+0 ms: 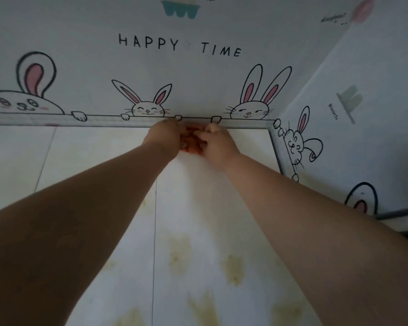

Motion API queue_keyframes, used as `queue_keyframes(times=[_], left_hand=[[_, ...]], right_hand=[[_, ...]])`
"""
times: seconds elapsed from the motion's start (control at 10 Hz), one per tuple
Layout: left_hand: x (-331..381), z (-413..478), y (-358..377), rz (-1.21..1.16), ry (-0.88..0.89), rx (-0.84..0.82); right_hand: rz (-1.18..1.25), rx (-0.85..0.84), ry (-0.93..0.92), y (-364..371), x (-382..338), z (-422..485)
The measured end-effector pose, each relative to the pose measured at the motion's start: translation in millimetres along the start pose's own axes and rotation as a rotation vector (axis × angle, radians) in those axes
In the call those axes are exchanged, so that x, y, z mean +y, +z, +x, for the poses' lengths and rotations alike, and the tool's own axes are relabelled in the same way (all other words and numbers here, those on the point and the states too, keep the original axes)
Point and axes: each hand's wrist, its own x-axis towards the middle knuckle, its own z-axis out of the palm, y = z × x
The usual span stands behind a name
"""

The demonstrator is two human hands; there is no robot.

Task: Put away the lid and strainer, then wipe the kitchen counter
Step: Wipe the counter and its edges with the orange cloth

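White counter, blotched with yellowish stains toward the near edge, runs back to a wall sticker of cartoon rabbits reading "HAPPY TIME". Both bare arms reach to the back edge, where the left hand and right hand close together on a small reddish-orange thing, too hidden to identify. Neither lid nor strainer shows.

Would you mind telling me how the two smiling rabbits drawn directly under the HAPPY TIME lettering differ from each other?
The left rabbit has shorter ears spread wide apart in a V; the right rabbit has much longer ears that stand closer together and lean right. The left rabbit's head looks smaller and sits above the left hand, while the right rabbit's larger head sits up and right of the right hand. Both have pink inner ears, whiskers, closed smiling eyes and paws on the drawn ledge.
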Motion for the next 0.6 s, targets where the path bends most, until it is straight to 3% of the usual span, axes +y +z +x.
queue_keyframes(times=[0.1, 0.2, 0.6], left_hand=[[-15.3, -26.3, 2.2, -0.029, 0.053, -0.066], [-19.8, -60.4, 5.6, -0.027, 0.137, -0.111], [-20.3, -173.9, 28.9, -0.025, 0.255, -0.383]], right_hand=[[-0.287, -0.100, -0.186, -1.3, -2.1, -30.4], [-0.278, -0.199, -0.100, 2.3, 3.3, -64.4], [-0.105, -0.336, -0.104, 12.1, -13.6, -203.9]])
